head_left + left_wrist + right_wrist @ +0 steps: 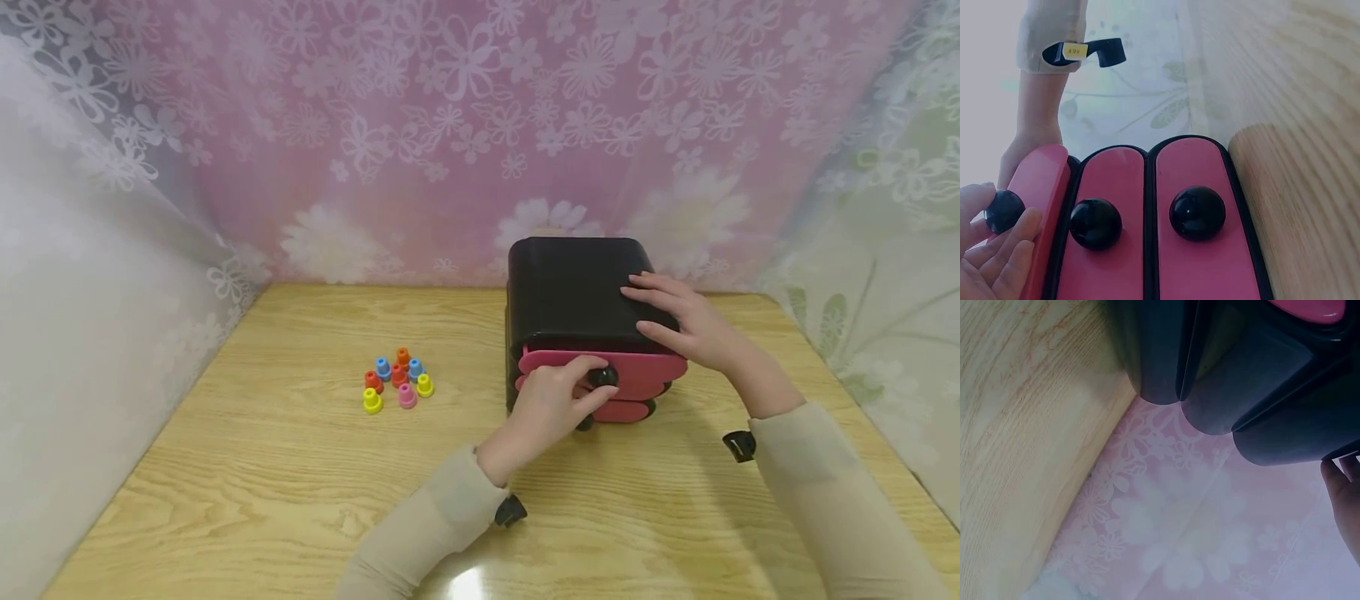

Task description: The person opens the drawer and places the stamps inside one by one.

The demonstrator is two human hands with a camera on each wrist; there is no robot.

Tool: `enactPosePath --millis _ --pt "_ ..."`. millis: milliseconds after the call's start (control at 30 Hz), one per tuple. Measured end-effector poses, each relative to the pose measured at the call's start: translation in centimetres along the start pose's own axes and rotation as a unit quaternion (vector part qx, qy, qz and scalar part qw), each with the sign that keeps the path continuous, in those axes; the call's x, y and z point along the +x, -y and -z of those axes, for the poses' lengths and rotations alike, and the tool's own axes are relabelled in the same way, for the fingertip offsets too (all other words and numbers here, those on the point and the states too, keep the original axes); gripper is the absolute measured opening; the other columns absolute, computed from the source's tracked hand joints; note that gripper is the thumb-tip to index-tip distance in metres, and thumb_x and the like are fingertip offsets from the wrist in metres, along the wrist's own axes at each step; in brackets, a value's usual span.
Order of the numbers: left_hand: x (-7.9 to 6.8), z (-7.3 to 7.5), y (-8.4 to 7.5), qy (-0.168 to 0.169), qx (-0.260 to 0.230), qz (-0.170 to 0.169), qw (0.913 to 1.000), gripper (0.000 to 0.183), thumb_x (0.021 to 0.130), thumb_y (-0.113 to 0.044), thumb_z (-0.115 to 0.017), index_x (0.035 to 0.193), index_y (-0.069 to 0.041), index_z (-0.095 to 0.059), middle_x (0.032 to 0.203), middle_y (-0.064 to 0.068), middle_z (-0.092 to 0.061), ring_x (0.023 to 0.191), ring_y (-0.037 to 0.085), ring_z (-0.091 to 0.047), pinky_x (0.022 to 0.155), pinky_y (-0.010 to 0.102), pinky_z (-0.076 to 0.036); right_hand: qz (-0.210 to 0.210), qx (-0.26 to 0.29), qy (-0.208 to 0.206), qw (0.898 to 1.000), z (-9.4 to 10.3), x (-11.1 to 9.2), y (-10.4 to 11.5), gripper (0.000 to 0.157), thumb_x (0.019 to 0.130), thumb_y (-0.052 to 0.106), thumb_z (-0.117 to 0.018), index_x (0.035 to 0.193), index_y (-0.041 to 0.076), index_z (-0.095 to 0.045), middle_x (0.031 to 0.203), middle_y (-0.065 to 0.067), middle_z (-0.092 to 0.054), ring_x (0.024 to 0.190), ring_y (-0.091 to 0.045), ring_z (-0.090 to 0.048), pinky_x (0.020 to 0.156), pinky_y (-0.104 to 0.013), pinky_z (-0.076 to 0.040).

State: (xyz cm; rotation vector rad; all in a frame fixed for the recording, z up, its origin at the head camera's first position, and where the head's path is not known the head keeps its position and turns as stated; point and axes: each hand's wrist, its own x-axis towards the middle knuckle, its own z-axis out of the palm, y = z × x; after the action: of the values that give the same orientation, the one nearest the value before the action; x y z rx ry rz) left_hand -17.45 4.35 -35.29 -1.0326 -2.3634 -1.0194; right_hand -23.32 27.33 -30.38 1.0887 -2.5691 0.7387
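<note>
A small black drawer cabinet (pixel 577 283) with three pink drawer fronts stands on the table. My left hand (pixel 551 404) pinches the round black knob (pixel 602 377) of the top drawer (pixel 652 367), thumb and fingers about it. That drawer front sits slightly forward of the cabinet body, with a narrow gap along its upper edge. In the left wrist view the middle knob (pixel 1095 224) and bottom knob (pixel 1197 213) show on their drawer fronts. My right hand (pixel 690 321) rests on the cabinet's top right edge, fingers spread over the black top.
Several small stepped plastic pegs (pixel 399 375) in red, orange, blue, yellow and pink stand grouped on the wooden table (pixel 300 483), left of the cabinet. A pink flowered curtain (pixel 420 167) hangs behind the table, with pale curtains at both sides.
</note>
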Motion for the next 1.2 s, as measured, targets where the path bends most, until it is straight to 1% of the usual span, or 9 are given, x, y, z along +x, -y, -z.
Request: enactPosePath --millis 233,367,467,567,700,833,1033,1200 --pt "-0.7 0.1 -0.5 -0.001 0.006 -0.011 0.9999 0.030 0.082 -0.030 -0.061 0.105 -0.010 -0.059 0.076 -0.003 -0.066 0.065 -0.004 -0.058 0.058 0.004 -0.040 0.002 0.003 0.004 1.000 0.2 0.1 0.1 0.046 0.084 0.016 -0.058 0.127 0.003 -0.047 0.134 -0.020 -0.034 0.125 -0.037 -0.023 0.094 -0.059 -0.020" --pt "-1.3 0.1 -0.6 -0.005 -0.010 -0.027 0.9996 0.029 0.082 -0.028 -0.062 0.103 -0.008 -0.059 0.073 -0.002 -0.065 0.064 -0.003 -0.059 0.059 0.005 -0.040 0.003 -0.002 0.000 1.000 0.1 0.4 0.1 0.045 0.083 0.016 -0.059 0.125 0.003 -0.048 0.133 -0.019 -0.035 0.125 -0.036 -0.024 0.094 -0.057 -0.021" --pt "-1.8 0.0 -0.8 -0.015 -0.022 -0.045 0.9986 0.028 0.081 -0.026 -0.064 0.101 -0.007 -0.059 0.072 -0.001 -0.065 0.064 0.000 -0.060 0.059 0.006 -0.042 0.003 -0.004 0.002 1.000 0.0 0.4 -0.1 0.045 0.084 0.017 -0.059 0.125 0.004 -0.049 0.133 -0.018 -0.036 0.125 -0.036 -0.024 0.095 -0.057 -0.021" --pt "-2.1 -0.1 -1.2 -0.025 -0.028 -0.065 0.9972 0.026 0.080 -0.024 -0.066 0.098 -0.006 -0.059 0.072 -0.001 -0.065 0.064 0.000 -0.060 0.059 0.006 -0.042 0.004 -0.005 0.002 1.000 0.0 0.4 -0.2 0.045 0.084 0.018 -0.059 0.126 0.004 -0.048 0.134 -0.018 -0.035 0.125 -0.035 -0.023 0.095 -0.057 -0.021" --pt "-2.5 -0.1 -1.8 -0.041 -0.024 -0.089 0.9949 0.026 0.078 -0.023 -0.068 0.095 -0.006 -0.059 0.069 -0.002 -0.064 0.062 0.000 -0.059 0.059 0.004 -0.040 0.005 -0.008 -0.002 1.000 0.1 0.2 -0.3 0.045 0.084 0.017 -0.059 0.126 0.004 -0.048 0.133 -0.019 -0.035 0.126 -0.035 -0.023 0.095 -0.056 -0.020" --pt "-3.0 -0.2 -2.4 -0.057 -0.016 -0.103 0.9929 0.025 0.077 -0.021 -0.069 0.094 -0.006 -0.059 0.066 -0.003 -0.060 0.059 0.003 -0.057 0.057 0.004 -0.038 -0.004 -0.012 0.001 1.000 0.1 0.0 -0.3 0.046 0.084 0.017 -0.059 0.126 0.005 -0.048 0.134 -0.017 -0.035 0.126 -0.033 -0.023 0.096 -0.056 -0.021" --pt "-3.7 -0.2 -2.9 -0.066 -0.007 -0.110 0.9917 0.025 0.077 -0.022 -0.069 0.093 -0.006 -0.059 0.067 -0.004 -0.060 0.060 0.001 -0.056 0.060 0.004 -0.038 -0.012 -0.012 0.006 1.000 0.1 0.0 -0.4 0.045 0.084 0.018 -0.058 0.126 0.005 -0.048 0.134 -0.017 -0.034 0.127 -0.033 -0.022 0.096 -0.055 -0.020" --pt "-4.1 0.0 -3.3 -0.055 -0.012 -0.101 0.9932 0.024 0.077 -0.021 -0.069 0.094 -0.007 -0.058 0.068 -0.005 -0.060 0.061 0.000 -0.056 0.058 0.003 -0.037 -0.010 -0.012 0.003 1.000 0.0 0.0 -0.4 0.045 0.084 0.017 -0.059 0.126 0.004 -0.048 0.134 -0.017 -0.035 0.126 -0.034 -0.022 0.096 -0.055 -0.021"
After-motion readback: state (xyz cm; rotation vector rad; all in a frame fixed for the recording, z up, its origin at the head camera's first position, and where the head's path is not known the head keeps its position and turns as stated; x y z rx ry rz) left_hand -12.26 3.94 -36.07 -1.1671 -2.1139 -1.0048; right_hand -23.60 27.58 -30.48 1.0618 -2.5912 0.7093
